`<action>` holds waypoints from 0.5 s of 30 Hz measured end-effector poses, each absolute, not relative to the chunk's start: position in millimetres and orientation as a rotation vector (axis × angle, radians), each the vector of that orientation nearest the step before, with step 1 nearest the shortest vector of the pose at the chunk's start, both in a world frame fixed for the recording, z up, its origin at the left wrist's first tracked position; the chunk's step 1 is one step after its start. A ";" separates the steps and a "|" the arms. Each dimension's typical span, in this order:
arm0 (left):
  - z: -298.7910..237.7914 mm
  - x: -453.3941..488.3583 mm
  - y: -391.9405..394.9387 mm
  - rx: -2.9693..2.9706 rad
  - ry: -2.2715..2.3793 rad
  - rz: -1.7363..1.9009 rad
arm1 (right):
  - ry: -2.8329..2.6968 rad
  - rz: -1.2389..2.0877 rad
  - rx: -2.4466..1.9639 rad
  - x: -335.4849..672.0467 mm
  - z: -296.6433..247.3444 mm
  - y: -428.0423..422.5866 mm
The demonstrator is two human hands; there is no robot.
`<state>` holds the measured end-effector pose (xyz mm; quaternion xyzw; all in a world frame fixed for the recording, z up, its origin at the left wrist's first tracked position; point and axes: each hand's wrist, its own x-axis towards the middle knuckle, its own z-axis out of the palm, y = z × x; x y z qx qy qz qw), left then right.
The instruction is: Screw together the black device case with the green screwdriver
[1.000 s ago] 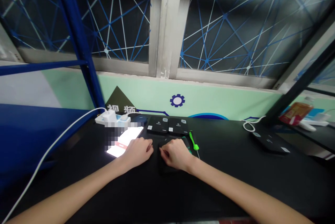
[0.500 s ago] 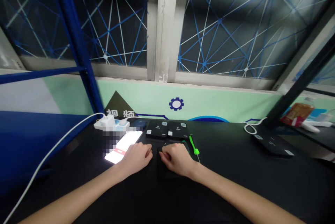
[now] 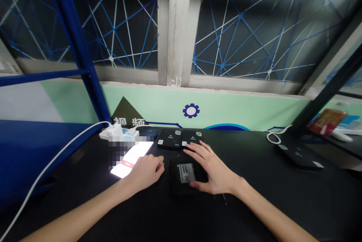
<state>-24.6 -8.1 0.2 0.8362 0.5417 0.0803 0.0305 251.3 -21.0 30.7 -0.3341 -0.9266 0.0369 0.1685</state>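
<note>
My left hand (image 3: 147,171) rests curled in a loose fist beside the lit phone (image 3: 135,159), with nothing visible in it. A flat black box (image 3: 175,176) with a white printed label (image 3: 186,173) lies in front of me. Over its right side reaches my right hand (image 3: 213,170), fingers spread and thumb apart near the label's lower edge. Whether it presses on the box I cannot tell. A thin cord end (image 3: 224,198) pokes out below that hand; the rest is hidden.
Two black boxes (image 3: 169,139) sit side by side at the back of the black table. A white power strip (image 3: 114,132) with a charger stands back left, its white cable (image 3: 51,159) running down. Another black box (image 3: 299,157) and a white cable loop (image 3: 273,137) are at right.
My right hand has opened from a fist and shifted right, uncovering the label on the box. The bright green strap is now out of sight. My left hand has hardly moved.
</note>
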 end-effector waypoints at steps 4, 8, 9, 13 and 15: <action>1.2 -24.5 -7.4 2.584 1.637 0.229 | -2.711 0.188 -0.956 246.5 21.3 -25.8; 0.6 -24.7 -7.0 2.597 1.605 0.214 | -2.737 0.221 -0.999 241.9 13.0 -28.5; 0.3 -24.8 -7.0 2.604 1.599 0.212 | -2.744 0.217 -1.003 241.3 11.6 -29.0; -0.1 -25.4 -6.7 2.629 1.591 0.202 | -2.775 0.181 -0.993 240.0 8.3 -31.2; 0.2 -25.4 -6.5 2.633 1.587 0.197 | -2.790 0.170 -0.980 239.7 7.1 -31.8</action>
